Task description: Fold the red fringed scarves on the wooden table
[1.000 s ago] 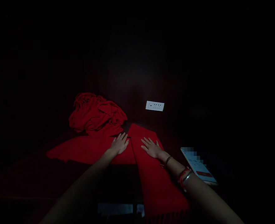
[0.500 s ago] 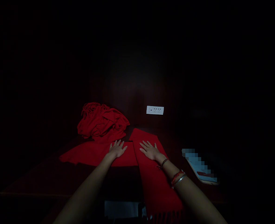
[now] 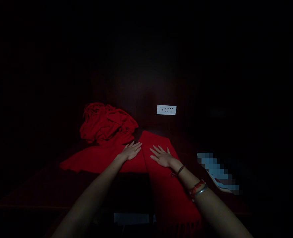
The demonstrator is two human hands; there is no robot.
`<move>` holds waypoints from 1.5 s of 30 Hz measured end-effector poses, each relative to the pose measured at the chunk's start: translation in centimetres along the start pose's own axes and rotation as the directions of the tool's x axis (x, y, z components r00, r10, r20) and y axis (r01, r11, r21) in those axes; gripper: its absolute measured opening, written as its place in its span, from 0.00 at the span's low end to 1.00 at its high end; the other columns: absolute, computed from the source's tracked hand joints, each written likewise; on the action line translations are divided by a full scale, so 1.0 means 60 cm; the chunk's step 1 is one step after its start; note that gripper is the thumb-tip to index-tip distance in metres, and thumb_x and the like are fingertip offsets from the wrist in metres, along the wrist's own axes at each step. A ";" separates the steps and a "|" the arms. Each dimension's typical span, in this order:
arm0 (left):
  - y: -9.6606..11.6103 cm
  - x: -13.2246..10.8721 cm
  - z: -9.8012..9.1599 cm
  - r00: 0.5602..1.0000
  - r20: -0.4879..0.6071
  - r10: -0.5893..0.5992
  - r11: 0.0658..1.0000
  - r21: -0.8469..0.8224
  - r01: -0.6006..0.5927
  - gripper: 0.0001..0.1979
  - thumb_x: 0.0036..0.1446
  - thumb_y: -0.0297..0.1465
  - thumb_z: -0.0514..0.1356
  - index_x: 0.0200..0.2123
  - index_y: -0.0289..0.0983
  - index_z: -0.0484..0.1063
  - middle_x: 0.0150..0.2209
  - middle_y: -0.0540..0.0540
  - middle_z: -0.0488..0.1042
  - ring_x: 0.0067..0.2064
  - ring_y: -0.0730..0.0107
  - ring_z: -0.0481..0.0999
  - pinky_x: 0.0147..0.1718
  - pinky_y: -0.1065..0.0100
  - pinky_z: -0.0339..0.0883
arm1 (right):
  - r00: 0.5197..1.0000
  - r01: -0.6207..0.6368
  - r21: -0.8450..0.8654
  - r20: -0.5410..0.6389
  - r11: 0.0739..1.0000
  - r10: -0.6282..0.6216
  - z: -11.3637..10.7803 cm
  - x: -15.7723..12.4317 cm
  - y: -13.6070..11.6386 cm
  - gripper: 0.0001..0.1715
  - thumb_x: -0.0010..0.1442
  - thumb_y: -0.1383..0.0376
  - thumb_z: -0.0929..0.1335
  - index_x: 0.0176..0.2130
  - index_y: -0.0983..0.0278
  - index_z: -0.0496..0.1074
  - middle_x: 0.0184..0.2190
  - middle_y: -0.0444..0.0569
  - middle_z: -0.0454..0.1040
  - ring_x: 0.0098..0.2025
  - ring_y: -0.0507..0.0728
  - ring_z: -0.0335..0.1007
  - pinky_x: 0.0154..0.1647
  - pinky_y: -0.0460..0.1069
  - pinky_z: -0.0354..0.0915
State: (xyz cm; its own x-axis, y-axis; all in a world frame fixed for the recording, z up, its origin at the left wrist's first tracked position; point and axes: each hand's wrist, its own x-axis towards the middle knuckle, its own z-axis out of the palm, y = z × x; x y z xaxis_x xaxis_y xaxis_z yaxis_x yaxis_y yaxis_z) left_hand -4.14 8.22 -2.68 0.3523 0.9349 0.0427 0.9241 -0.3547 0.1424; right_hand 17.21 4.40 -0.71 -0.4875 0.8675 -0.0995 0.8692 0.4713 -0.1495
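Observation:
A red fringed scarf (image 3: pixel 170 191) lies on a dark table. One long strip of it runs toward me, its fringe hanging over the front edge, and another red part (image 3: pixel 91 158) spreads out to the left. My left hand (image 3: pixel 131 151) rests flat on the left part, fingertips at the strip's edge, fingers apart. On the strip itself lies my right hand (image 3: pixel 162 157), palm down with fingers spread. Neither hand grips the cloth. Whether the two red parts are one piece I cannot tell.
A crumpled heap of red fringed cloth (image 3: pixel 108 125) lies at the back left of the table (image 3: pixel 37 190). A white power socket (image 3: pixel 166 110) is on the dark wall. To the right lies a flat pale-blue object (image 3: pixel 218 173), partly blurred out. Surroundings are very dark.
My left hand has slid right across the red cloth toward the strip's edge. My right hand stays flat on the strip. The view has shifted slightly.

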 end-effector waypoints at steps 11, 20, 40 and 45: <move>0.011 0.018 -0.008 0.979 -0.201 0.031 0.992 0.128 -0.005 0.22 0.57 0.37 0.36 0.51 0.37 0.56 0.54 0.44 0.57 0.56 0.64 0.49 0.52 0.59 0.44 | 1.000 -0.015 -0.029 -0.013 0.999 0.014 0.003 -0.008 -0.002 0.34 0.54 0.46 0.42 0.57 0.53 0.37 0.60 0.41 0.33 0.60 0.58 0.25 0.53 0.64 0.27; 0.006 0.075 -0.010 0.988 0.124 0.091 0.996 -0.003 -0.092 0.23 0.57 0.41 0.30 0.56 0.50 0.40 0.59 0.57 0.39 0.59 0.61 0.36 0.52 0.49 0.37 | 1.000 -0.008 -0.031 -0.015 0.999 0.008 0.005 -0.008 -0.002 0.35 0.54 0.46 0.42 0.58 0.54 0.38 0.60 0.42 0.33 0.59 0.59 0.25 0.53 0.64 0.28; 0.029 0.172 -0.035 0.961 0.007 0.275 0.960 0.057 -0.275 0.24 0.57 0.35 0.39 0.57 0.39 0.44 0.58 0.51 0.42 0.58 0.73 0.41 0.54 0.68 0.40 | 0.988 -0.009 -0.108 0.150 0.994 0.025 -0.079 0.046 0.000 0.38 0.51 0.45 0.53 0.56 0.58 0.47 0.58 0.51 0.43 0.58 0.64 0.35 0.52 0.66 0.33; -0.007 0.195 0.013 0.948 0.014 0.318 0.948 0.014 -0.318 0.24 0.58 0.38 0.35 0.57 0.39 0.45 0.58 0.49 0.44 0.58 0.71 0.41 0.54 0.64 0.39 | 0.985 -0.167 -0.034 -0.057 0.985 0.165 -0.027 0.095 0.023 0.38 0.53 0.45 0.44 0.58 0.59 0.39 0.59 0.48 0.37 0.59 0.62 0.29 0.53 0.64 0.31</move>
State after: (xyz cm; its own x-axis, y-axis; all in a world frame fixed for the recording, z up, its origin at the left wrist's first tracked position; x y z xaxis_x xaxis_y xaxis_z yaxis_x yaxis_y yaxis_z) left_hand -0.27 19.27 -3.01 0.6298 0.7734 0.0718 0.7659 -0.6338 0.1080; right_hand 15.75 10.23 0.12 -0.3318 0.9410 -0.0663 0.9407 0.3248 -0.0976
